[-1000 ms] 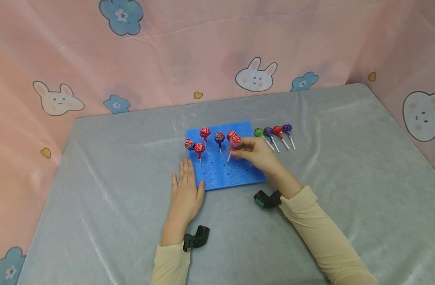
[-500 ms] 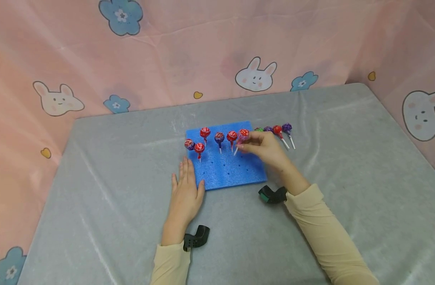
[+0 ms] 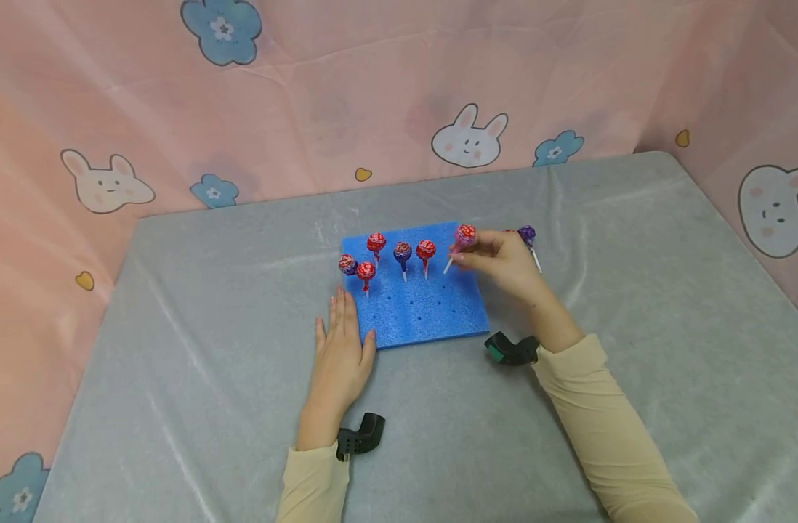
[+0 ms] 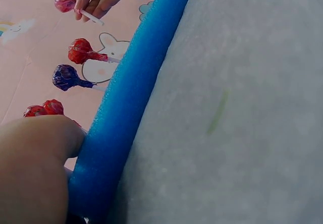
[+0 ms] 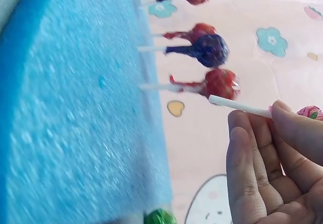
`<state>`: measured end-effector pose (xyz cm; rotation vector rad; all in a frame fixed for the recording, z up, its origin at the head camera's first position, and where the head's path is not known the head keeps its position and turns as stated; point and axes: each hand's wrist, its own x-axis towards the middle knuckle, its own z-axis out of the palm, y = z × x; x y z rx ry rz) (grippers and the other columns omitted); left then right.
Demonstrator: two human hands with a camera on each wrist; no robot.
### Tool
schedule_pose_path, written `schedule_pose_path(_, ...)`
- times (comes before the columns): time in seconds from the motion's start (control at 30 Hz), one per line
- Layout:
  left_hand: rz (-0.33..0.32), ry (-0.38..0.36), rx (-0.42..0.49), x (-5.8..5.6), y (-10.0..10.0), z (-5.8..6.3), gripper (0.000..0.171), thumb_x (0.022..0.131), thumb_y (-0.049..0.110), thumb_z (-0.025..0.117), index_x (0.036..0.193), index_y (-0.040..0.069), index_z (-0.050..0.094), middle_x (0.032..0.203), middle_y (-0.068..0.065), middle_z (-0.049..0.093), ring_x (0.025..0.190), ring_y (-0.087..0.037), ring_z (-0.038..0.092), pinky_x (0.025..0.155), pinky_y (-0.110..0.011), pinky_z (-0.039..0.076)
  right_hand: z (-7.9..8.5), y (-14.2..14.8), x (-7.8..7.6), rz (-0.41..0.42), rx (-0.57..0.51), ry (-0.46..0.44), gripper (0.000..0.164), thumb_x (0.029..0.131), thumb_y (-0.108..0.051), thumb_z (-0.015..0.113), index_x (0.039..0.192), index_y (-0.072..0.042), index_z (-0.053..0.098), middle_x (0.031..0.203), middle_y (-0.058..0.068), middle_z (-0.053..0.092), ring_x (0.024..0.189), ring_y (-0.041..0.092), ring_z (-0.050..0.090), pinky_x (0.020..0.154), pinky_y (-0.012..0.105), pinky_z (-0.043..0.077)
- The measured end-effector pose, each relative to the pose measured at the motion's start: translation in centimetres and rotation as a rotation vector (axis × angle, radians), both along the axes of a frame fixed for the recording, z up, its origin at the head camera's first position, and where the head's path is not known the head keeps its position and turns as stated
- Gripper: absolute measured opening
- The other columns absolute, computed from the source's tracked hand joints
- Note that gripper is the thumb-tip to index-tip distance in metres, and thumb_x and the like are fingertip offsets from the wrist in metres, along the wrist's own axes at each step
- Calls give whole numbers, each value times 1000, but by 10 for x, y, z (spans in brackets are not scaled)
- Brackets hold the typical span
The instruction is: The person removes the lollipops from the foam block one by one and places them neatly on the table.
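Note:
My right hand (image 3: 509, 267) pinches a pink-wrapped lollipop (image 3: 466, 235) between thumb and fingers, its head up and its white stick slanting down. In the right wrist view the bare stick tip (image 5: 214, 100) points toward the blue foam board (image 5: 86, 108), apart from it. Several red and dark blue lollipops, among them a red lollipop (image 3: 426, 250) and a dark blue lollipop (image 3: 402, 253), stand in the board's far and left part. My left hand (image 3: 340, 370) lies with straight fingers along the board's left edge; its thumb is near the front corner.
Small holes dot the near part of the board. To its right lie loose lollipops, largely hidden by my right hand; a purple lollipop (image 3: 526, 234) shows, and a green lollipop (image 5: 160, 217) in the right wrist view. Grey cloth (image 3: 209, 349) covers the table; a pink curtain (image 3: 347, 94) hangs behind.
My right hand has carried the pink-wrapped lollipop right and toward the back of the board, now covering more of the loose lollipops. The left hand and the standing lollipops have stayed put.

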<state>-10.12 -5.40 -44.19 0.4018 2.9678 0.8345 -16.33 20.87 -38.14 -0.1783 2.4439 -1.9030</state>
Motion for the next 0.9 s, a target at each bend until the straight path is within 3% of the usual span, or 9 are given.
schedule_pose_path(0.2, -2, -3, 7, 0, 0, 0, 65, 99, 24, 44, 148, -7, 14, 156, -18, 5, 143, -29, 4, 112, -53, 2, 2, 13, -1, -29, -66, 16, 24, 86, 5, 64, 106, 18, 60, 87, -3, 68, 79, 6, 66, 74, 23, 53)
schedule_pose_path(0.43, -5, 0, 6, 1, 0, 0, 65, 99, 24, 43, 148, -7, 13, 156, -18, 5, 143, -29, 4, 112, -53, 2, 6, 30, -1, -33, -68, 19, 25, 87, 3, 63, 104, 20, 57, 84, -6, 69, 76, 7, 66, 71, 21, 53)
schedule_pose_path(0.6, -7, 2, -1, 1, 0, 0, 66, 99, 24, 43, 148, -7, 13, 156, -18, 5, 143, -30, 4, 112, -53, 2, 8, 43, 1, -59, -108, 27, 11, 86, 6, 62, 96, 7, 65, 83, -6, 68, 75, 7, 64, 70, 19, 53)
schedule_pose_path(0.73, -8, 6, -2, 1, 0, 0, 66, 99, 24, 43, 148, -7, 13, 156, -18, 6, 143, -30, 4, 112, -53, 2, 6, 56, 1, -93, -133, 34, 12, 87, 4, 62, 91, -5, 69, 83, -4, 68, 74, 8, 64, 69, 18, 52)
schedule_pose_path(0.9, -10, 7, -5, 0, 0, 1, 66, 99, 24, 43, 148, -7, 12, 156, -19, 6, 143, -30, 5, 111, -54, 3, -3, 76, -2, -151, -140, 10, 9, 88, 1, 63, 86, -6, 68, 80, -3, 67, 71, 9, 66, 69, 18, 52)
